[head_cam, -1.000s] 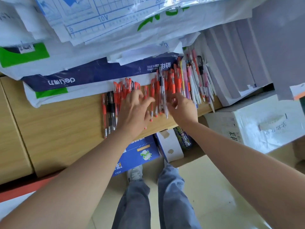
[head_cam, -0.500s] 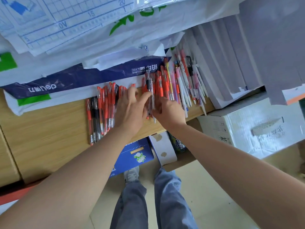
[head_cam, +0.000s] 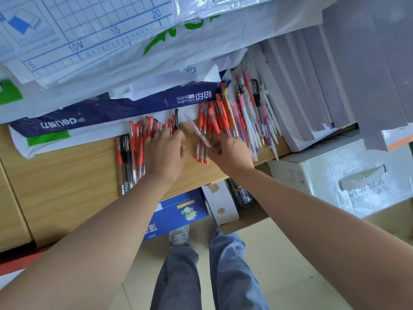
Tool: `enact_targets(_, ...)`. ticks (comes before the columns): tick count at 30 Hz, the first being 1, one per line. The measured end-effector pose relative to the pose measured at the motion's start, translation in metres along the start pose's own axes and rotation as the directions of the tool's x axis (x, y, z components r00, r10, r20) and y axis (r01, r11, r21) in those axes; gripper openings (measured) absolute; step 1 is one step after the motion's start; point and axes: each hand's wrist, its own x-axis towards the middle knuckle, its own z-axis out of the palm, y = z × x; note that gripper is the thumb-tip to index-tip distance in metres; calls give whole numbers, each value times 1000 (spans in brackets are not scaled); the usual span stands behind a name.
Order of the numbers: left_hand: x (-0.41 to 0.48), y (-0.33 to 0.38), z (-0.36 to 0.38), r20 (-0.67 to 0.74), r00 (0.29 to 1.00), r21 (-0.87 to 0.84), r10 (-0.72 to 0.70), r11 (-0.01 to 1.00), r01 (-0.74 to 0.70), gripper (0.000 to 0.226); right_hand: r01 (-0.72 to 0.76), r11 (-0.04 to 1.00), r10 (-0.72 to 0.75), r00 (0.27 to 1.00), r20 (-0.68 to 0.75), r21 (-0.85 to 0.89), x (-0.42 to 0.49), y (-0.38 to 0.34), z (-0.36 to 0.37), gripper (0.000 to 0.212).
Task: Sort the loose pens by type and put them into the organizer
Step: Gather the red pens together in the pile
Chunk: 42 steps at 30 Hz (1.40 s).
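Note:
Many loose pens lie on a wooden desk (head_cam: 67,175). A left row of red and black gel pens (head_cam: 130,153) lies side by side; my left hand (head_cam: 164,153) rests flat on its right part, fingers straight. A middle bunch of red pens (head_cam: 212,121) lies beside a right heap of pink, white and yellow pens (head_cam: 252,115). My right hand (head_cam: 228,151) pinches a clear pen with a pinkish barrel (head_cam: 200,135), which slants up to the left. A single black pen (head_cam: 176,119) lies between the groups. No organizer is in view.
Blue-and-white paper reams (head_cam: 107,108) and plastic-wrapped sheets (head_cam: 89,41) border the pens at the back. Grey folders (head_cam: 335,74) stack at the right. White boxes (head_cam: 348,175) and a blue box (head_cam: 178,215) stand below the desk edge, near my legs.
My hands have drawn apart, opening a gap between the left row and the middle bunch. My right hand has lifted a clear pen out of the bunch.

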Motion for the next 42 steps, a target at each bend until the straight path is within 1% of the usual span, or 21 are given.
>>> enact_targets(2, 2, 3, -2, -21, 999, -140, -29, 990, 25, 15, 48, 993, -47, 999, -4, 106, 0, 4, -3, 15)
enact_targets(4, 4, 14, -1, 19, 998, -318, -64, 946, 66, 27, 99, 982, -103, 995, 12, 159, -3, 7, -6, 17)
enact_targets(6, 7, 29, -3, 116, 986, -503, -121, 849, 163, 40, 146, 974, -156, 987, 42, 175, -6, 9, -9, 21)
enact_targets(7, 9, 35, -4, 157, 976, -568, -151, 795, 214, 39, 161, 969, -174, 983, 54, 185, -7, 9, -11, 21)
enact_targets(9, 13, 44, -5, 206, 961, -639, -183, 719, 273, 33, 160, 959, -178, 982, 59, 232, -10, 13, -15, 21)
enact_targets(11, 15, 52, -6, 264, 951, -680, -163, 667, 303, 32, 146, 958, -164, 985, 55, 248, -11, 18, -20, 20)
enact_targets(13, 14, 58, -3, 306, 943, -680, -129, 663, 312, 37, 156, 960, -177, 982, 71, 233, -11, 22, -24, 21)
enact_targets(15, 15, 60, 1, 309, 939, -652, -151, 685, 325, 42, 169, 961, -184, 982, 52, 218, -12, 26, -28, 19)
enact_targets(17, 17, 59, 5, 297, 939, -629, -173, 704, 329, 43, 145, 976, -131, 987, -91, 163, -10, 32, -33, 17)
enact_targets(19, 18, 57, 6, 281, 946, -615, -161, 726, 307, 43, 32, 994, -3, 966, -260, 104, -7, 42, -39, 19)
enact_targets(20, 19, 56, 6, 272, 950, -608, -153, 738, 293, 42, -29, 995, 58, 947, -315, 96, -5, 46, -42, 23)
enact_targets(21, 19, 56, 6, 264, 952, -596, -152, 751, 285, 42, -63, 994, 92, 933, -347, 93, -2, 50, -43, 27)
enact_targets(24, 22, 55, 6, 239, 954, -558, -178, 780, 285, 41, -73, 994, 99, 919, -381, 82, 11, 54, -47, 26)
enact_targets(26, 23, 56, 5, 241, 953, -547, -186, 784, 292, 38, -139, 987, 159, 922, -354, 80, 26, 52, -50, 26)
enact_targets(29, 25, 56, 6, 261, 947, -555, -185, 774, 304, 40, -240, 971, 228, 924, -307, 0, 44, 50, -56, 31)
enact_targets(31, 27, 56, 6, 266, 944, -574, -195, 754, 318, 42, -252, 968, 241, 923, -299, 1, 48, 50, -58, 34)
enact_targets(35, 32, 58, 3, 299, 929, -581, -220, 730, 360, 44, -223, 975, 211, 941, -264, -17, 49, 51, -61, 22)
enact_targets(37, 34, 58, 1, 318, 918, -614, -237, 686, 390, 44, -200, 978, 207, 947, -248, 53, 47, 51, -65, 16)
enact_targets(39, 35, 57, -1, 333, 909, -662, -252, 624, 415, 42, -146, 964, 196, 954, -225, 221, 40, 51, -70, 11)
enact_targets(41, 35, 59, -6, 351, 897, -703, -270, 556, 443, 39, -104, 906, 187, 968, -168, 410, 28, 51, -77, 11)
enact_targets(42, 35, 61, -9, 362, 891, -728, -274, 514, 454, 36, -95, 877, 165, 980, -109, 470, 21, 51, -79, 11)
